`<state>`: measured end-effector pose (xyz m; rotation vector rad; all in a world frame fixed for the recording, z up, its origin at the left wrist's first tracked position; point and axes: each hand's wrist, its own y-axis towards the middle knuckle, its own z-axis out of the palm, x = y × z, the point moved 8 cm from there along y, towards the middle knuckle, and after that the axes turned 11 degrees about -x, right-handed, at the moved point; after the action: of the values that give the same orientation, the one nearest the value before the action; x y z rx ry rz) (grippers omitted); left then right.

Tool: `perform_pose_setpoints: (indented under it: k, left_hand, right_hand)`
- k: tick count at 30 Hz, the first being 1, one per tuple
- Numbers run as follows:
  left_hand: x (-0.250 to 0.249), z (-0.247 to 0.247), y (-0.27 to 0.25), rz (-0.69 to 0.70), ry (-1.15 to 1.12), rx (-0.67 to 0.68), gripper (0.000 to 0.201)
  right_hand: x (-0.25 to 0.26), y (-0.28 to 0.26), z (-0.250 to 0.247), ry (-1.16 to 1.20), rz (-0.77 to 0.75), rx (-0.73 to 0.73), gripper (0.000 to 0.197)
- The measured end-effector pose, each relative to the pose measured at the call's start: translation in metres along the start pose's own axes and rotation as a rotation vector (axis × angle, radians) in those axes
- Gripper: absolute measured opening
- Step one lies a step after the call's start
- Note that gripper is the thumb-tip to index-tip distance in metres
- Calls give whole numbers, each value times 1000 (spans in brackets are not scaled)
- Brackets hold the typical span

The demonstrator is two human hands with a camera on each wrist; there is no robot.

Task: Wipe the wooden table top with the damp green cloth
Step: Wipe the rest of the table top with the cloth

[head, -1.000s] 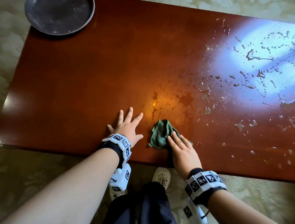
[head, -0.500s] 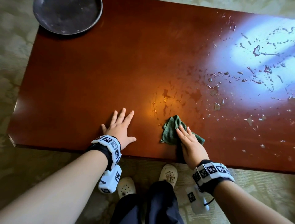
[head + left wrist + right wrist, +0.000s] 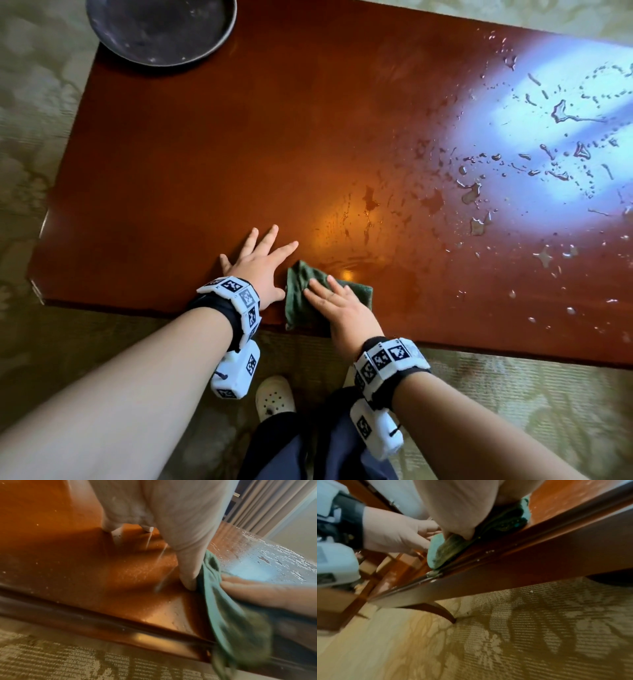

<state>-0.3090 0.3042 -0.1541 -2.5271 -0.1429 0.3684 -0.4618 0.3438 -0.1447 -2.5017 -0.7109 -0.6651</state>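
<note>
My left hand [image 3: 260,263] lies flat on the glossy red-brown wooden table top [image 3: 239,154] near its front edge, fingers spread. Just to its right my right hand [image 3: 337,303] presses the green cloth [image 3: 296,298] onto the wood with straight fingers. The cloth touches my left thumb and droops slightly over the front edge. In the left wrist view the cloth [image 3: 223,601] lies under the right hand's fingers [image 3: 254,592]. The right wrist view shows the cloth [image 3: 440,549] bunched at the table's edge beside my left hand [image 3: 393,531].
A dark round plate [image 3: 161,27] sits at the table's far left corner. Water drops and small puddles [image 3: 548,144] cover the right half of the top. Patterned carpet [image 3: 513,394] surrounds the table; my white shoe [image 3: 274,394] stands just under the front edge.
My right hand has slid the cloth leftward and toward the front edge, ending against my left hand. The left hand has stayed flat on the wood.
</note>
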Motion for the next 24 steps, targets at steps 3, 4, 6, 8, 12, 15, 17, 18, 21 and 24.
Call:
perform_pose_setpoints:
  k: [3,4,6,8,12,15,17,18,21,24]
  left_hand:
    - [0,1,-2,-6,-3,20,92]
    - [0,1,-2,-12,-8,25,93]
    - [-1,1,-3,-31,-18,27,94]
    - [-6,0,-4,-48,-22,20,90]
    - [-11,4,-6,-76,-21,11,90]
    - [-10,7,-5,-80,-18,7,92]
    - [-8,7,-5,-78,-17,12,92]
    - [-8,7,-5,-73,-15,13,91]
    - [-6,4,-7,-55,-14,-18,80]
    - [2,-1,-9,-55,-25,-64,69]
  right_hand:
    - [-5,-18,5,13,-159,108,80]
    - [-10,-24,4,17,-199,130,80]
    - [-22,-35,-7,55,-249,86,75]
    - [-43,-40,-28,110,-199,-65,64]
    - [-95,-47,-73,142,94,-404,63]
    - [-121,-56,-79,111,388,-508,68]
    - [-116,-59,-61,90,509,-438,75]
    - [-110,-59,-51,99,543,-427,77]
    - [-79,-54,-35,138,534,-475,77]
    - [-41,-41,-13,117,384,-325,79]
